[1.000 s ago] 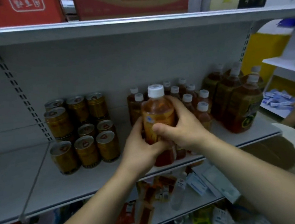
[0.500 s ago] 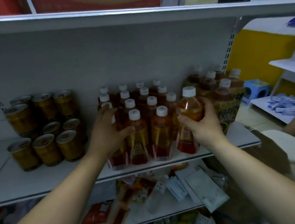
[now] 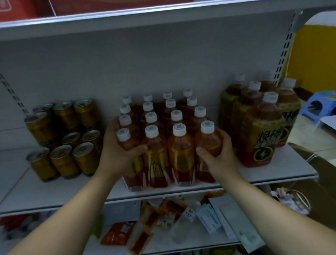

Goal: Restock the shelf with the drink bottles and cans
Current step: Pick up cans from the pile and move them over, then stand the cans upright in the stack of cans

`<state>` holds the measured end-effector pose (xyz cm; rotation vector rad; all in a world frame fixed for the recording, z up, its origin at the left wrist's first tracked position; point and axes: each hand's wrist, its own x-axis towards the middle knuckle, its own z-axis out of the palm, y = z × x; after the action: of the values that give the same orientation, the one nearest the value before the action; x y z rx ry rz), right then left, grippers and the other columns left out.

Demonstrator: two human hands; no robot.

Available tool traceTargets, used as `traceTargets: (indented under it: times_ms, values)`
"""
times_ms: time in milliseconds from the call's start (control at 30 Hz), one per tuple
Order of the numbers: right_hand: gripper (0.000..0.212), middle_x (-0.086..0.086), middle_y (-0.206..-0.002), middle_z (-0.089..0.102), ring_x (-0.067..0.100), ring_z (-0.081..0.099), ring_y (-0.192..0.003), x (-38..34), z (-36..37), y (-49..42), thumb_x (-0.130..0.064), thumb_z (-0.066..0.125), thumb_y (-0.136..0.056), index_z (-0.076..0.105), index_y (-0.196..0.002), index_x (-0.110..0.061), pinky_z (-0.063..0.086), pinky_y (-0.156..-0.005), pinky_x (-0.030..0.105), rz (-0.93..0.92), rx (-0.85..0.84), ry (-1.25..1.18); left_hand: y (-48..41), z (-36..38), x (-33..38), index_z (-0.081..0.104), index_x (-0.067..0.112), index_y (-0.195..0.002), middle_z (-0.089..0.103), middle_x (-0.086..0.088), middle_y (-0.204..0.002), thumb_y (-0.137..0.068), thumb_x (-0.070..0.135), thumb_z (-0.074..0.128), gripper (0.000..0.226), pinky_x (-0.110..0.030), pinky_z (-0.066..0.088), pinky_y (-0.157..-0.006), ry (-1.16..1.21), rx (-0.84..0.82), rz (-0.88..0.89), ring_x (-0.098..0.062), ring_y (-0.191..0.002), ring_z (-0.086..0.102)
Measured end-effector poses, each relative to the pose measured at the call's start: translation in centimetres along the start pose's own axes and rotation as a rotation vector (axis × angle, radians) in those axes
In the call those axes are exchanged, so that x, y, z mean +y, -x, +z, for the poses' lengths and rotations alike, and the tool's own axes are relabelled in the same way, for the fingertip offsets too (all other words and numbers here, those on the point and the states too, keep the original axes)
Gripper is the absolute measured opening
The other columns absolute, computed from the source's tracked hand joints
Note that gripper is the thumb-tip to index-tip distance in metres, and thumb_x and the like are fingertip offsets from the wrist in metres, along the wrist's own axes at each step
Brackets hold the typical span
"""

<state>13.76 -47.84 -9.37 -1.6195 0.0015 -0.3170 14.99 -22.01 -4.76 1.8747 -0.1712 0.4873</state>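
Shelf (image 3: 44, 195), middle tier: small bottles (image 3: 164, 127) blocked; left hand (image 3: 119, 152) and right hand (image 3: 219, 153), fingers clasping outer front bottles, squaring. Next: release, fetch stock.

Both bare forearms reach up from lower corners toward frame centre. Left hand (image 3: 117, 152) curled, thumb pointing right, fingers wrapped behind. Right hand (image 3: 219, 153) curled, thumb at left, palm facing inward.

The bottle (image 3: 206, 143) held up earlier now stands front-right in the block, right hand (image 3: 219, 155) around it.
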Motion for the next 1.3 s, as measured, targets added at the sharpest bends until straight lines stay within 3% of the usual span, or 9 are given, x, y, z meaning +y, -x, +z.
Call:
traceTargets:
  times_ms: [100,367,467,600,733,800,900,1067,1300]
  values:
    - [0.064,-0.018,-0.115,0.054,0.000,0.055,-0.105,-0.3,-0.2,-0.6,-0.025,0.077,-0.079,0.034,-0.122,-0.047,0.045,-0.083,0.021,0.012,0.010,0.000,0.9,-0.2,-0.7,0.046,0.046,-0.106,0.059,0.036,-0.098,-0.067,0.012,0.082,0.063,-0.006,0.046,-0.066,0.022,-0.023,-0.056,0.013,-0.091,0.059]
    - [0.066,-0.018,-0.112,0.052,-0.016,0.047,-0.089,-0.8,-0.3,-0.7,-0.020,0.073,-0.083,0.033,-0.134,-0.035,0.037,-0.062,-0.003,0.034,-0.075,0.069,1.1,-0.8,-1.8,0.046,0.022,-0.122,0.052,0.006,-0.122,-0.069,0.029,0.080,0.063,-0.033,0.044,-0.089,-0.200,-0.041,-0.067,-0.012,-0.111,0.052]
    - [0.053,-0.025,-0.103,0.052,-0.013,0.052,-0.085,-1.7,-0.5,-0.9,-0.022,0.079,-0.076,0.043,-0.109,-0.043,0.039,-0.064,0.004,0.019,-0.025,0.133,1.1,-0.5,-1.2,0.053,0.031,-0.116,0.060,0.004,-0.116,-0.069,0.024,0.081,0.055,-0.036,0.050,-0.089,-0.122,-0.087,-0.051,-0.006,-0.107,0.058]
    - [0.065,-0.027,-0.107,0.053,-0.011,0.051,-0.092,-3.4,0.0,-1.6,-0.037,0.082,-0.070,0.042,-0.121,-0.044,0.038,-0.075,0.014,-0.016,0.025,0.181,2.1,-0.1,-0.7,0.052,0.045,-0.096,0.062,0.018,-0.102,-0.069,0.016,0.081,0.049,-0.022,0.049,-0.076,0.004,-0.005,-0.068,0.009,-0.091,0.060]
    - [0.039,-0.030,-0.099,0.056,-0.011,0.052,-0.089,-4.2,0.5,-1.8,-0.039,0.081,-0.071,0.050,-0.093,-0.052,0.038,-0.073,0.014,-0.047,-0.068,0.317,1.9,-0.3,-0.6,0.053,0.029,-0.112,0.062,-0.002,-0.115,-0.070,0.019,0.081,0.052,-0.040,0.051,-0.090,-0.011,-0.063,-0.073,-0.013,-0.106,0.060]
    - [0.035,-0.033,-0.091,0.060,-0.011,0.056,-0.088,-5.1,0.1,-2.0,-0.036,0.082,-0.071,0.057,-0.090,-0.051,0.040,-0.071,0.012,-0.053,-0.119,0.367,1.7,-1.4,-0.1,0.051,0.045,-0.116,0.064,0.014,-0.113,-0.071,0.020,0.081,0.060,-0.030,0.054,-0.083,0.001,-0.200,-0.100,-0.004,-0.104,0.060]
    - [0.047,-0.024,-0.114,0.061,0.007,0.057,-0.107,-7.1,0.1,-2.8,-0.045,0.078,-0.069,0.057,-0.111,-0.045,0.045,-0.087,0.020,-0.123,-0.063,0.503,0.8,-4.2,0.6,0.044,0.065,-0.107,0.059,0.040,-0.100,-0.071,0.036,0.076,0.057,-0.004,0.043,-0.067,-0.085,-0.380,-0.135,0.021,-0.089,0.054]
    - [0.084,-0.002,-0.139,0.051,0.021,0.051,-0.120,-12.2,5.5,-4.2,-0.074,0.055,-0.067,0.045,-0.137,-0.029,0.039,-0.087,0.030,-0.196,-0.217,0.864,-1.9,-10.0,1.2,0.025,0.026,-0.146,0.028,0.002,-0.152,-0.077,0.057,0.064,0.085,-0.031,0.032,-0.105,-0.557,-0.465,-0.188,-0.018,-0.134,0.035]
    - [0.086,-0.002,-0.147,0.042,0.023,0.045,-0.127,-16.5,21.9,-4.3,-0.076,0.053,-0.071,0.038,-0.142,-0.029,0.035,-0.086,0.028,-0.323,-0.479,1.002,-2.5,-20.7,2.0,0.045,0.027,-0.133,0.046,0.005,-0.135,-0.079,0.052,0.064,0.061,-0.025,0.041,-0.090,-0.740,-0.508,-0.038,-0.012,-0.113,0.049]
